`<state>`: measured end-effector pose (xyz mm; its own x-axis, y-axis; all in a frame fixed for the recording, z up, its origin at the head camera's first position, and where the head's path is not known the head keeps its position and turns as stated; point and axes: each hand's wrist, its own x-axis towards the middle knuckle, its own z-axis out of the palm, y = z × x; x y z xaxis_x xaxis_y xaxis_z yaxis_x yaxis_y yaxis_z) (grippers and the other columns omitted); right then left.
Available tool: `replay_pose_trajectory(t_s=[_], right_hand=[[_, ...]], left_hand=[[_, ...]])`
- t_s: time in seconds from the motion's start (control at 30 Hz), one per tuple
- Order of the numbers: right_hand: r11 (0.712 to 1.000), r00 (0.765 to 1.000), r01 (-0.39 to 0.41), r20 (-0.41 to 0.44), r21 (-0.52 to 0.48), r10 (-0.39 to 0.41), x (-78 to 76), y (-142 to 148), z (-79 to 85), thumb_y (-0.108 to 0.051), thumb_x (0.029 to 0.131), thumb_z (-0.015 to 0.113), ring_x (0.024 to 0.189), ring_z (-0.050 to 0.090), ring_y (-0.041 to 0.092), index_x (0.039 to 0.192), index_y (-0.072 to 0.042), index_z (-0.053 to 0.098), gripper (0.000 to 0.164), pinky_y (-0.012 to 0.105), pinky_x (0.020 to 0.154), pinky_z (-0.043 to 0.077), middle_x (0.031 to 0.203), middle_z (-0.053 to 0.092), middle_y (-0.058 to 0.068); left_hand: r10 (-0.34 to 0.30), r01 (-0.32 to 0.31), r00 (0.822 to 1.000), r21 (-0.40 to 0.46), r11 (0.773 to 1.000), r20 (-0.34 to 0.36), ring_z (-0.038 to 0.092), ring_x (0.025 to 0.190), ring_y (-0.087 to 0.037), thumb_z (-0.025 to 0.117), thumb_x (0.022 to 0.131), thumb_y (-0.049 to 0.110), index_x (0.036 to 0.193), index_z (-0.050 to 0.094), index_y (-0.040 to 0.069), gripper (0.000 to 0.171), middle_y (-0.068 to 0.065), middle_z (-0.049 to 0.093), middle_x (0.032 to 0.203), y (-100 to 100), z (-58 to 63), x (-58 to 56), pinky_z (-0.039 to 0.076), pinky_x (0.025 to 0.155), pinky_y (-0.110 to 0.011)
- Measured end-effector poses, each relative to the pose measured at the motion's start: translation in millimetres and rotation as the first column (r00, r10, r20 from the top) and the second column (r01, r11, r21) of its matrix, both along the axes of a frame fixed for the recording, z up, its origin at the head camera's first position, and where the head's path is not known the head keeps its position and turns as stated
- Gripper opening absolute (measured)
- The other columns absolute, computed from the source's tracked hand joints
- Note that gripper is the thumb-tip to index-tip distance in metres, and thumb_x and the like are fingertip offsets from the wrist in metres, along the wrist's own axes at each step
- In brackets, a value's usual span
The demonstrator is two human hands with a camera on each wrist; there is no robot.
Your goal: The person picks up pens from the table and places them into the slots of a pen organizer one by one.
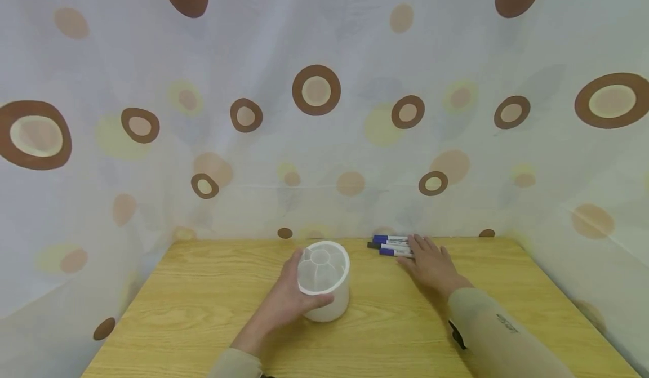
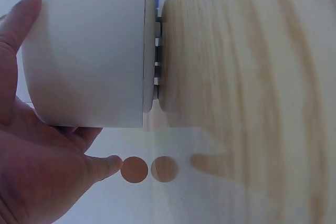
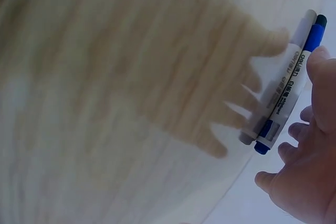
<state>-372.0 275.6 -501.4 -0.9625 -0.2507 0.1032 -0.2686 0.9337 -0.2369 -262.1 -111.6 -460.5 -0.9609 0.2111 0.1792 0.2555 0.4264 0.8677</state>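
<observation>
A white round pen holder [image 1: 336, 306] with inner dividers stands tilted slightly in the head view, its compartments bare. My left hand [image 1: 286, 299] grips its side, thumb across the near wall and fingers round the left side. In the left wrist view, small grey feet show under the base of the pen holder [image 2: 89, 56], right at the tabletop. Farther back on the right, my right hand [image 1: 431, 262] reaches over several whiteboard markers [image 1: 392, 241] with its fingers extended. The right wrist view shows a blue-capped marker [image 3: 286, 95] beside those fingers, with its reflection alongside.
The glossy wooden table [image 1: 203, 299] carries everything. Right behind its back edge hangs a white curtain [image 1: 314, 158] with brown and yellow spots, which also encloses both sides. The markers lie close to that back edge.
</observation>
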Motion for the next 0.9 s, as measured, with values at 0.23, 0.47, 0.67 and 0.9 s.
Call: replay_pose_trajectory(t_s=[0.23,0.47,0.67,0.9], right_hand=[[1.0,1.0,0.0,-0.009,0.013,0.0,-6.9,5.9,-5.6,-0.07,0.113,0.04,0.159,0.021,0.059,0.169,0.008,0.028,0.097,0.083,0.121,0.016,0.173,0.027,0.034],[1.0,1.0,-0.006,-0.006,0.018,0.007,-11.0,9.2,-8.7,-0.066,0.114,0.042,0.158,0.021,0.06,0.169,0.01,0.027,0.095,0.084,0.121,0.016,0.172,0.028,0.036],[1.0,1.0,-0.025,-0.004,0.014,0.025,-4.8,3.2,4.9,-0.06,0.114,0.049,0.156,0.026,0.061,0.167,0.011,0.03,0.09,0.08,0.122,0.022,0.168,0.033,0.038],[0.998,0.997,-0.059,-0.047,0.014,0.06,-0.7,-1.3,12.5,-0.052,0.112,0.061,0.14,0.046,0.06,0.162,0.014,0.039,0.086,0.075,0.116,0.037,0.153,0.047,0.04]], left_hand=[[-0.013,0.013,1.0,0.006,1.0,0.009,0.056,0.136,-0.041,0.101,0.08,0.039,0.173,0.022,0.004,0.126,-0.025,0.043,0.161,1.4,0.0,1.7,0.043,0.117,-0.066],[-0.032,0.033,0.999,-0.022,0.999,0.011,0.056,0.136,-0.041,0.101,0.081,0.041,0.173,0.021,0.003,0.127,-0.025,0.044,0.161,3.9,0.8,2.9,0.043,0.117,-0.067],[-0.032,0.032,0.999,-0.024,0.999,0.005,0.056,0.136,-0.041,0.1,0.081,0.041,0.173,0.022,0.004,0.126,-0.024,0.045,0.159,3.3,-0.2,1.8,0.043,0.117,-0.066],[-0.034,0.034,0.999,-0.013,0.999,-0.001,0.058,0.134,-0.039,0.101,0.081,0.039,0.172,0.024,0.004,0.124,-0.023,0.047,0.156,1.5,-1.7,0.2,0.045,0.116,-0.065]])
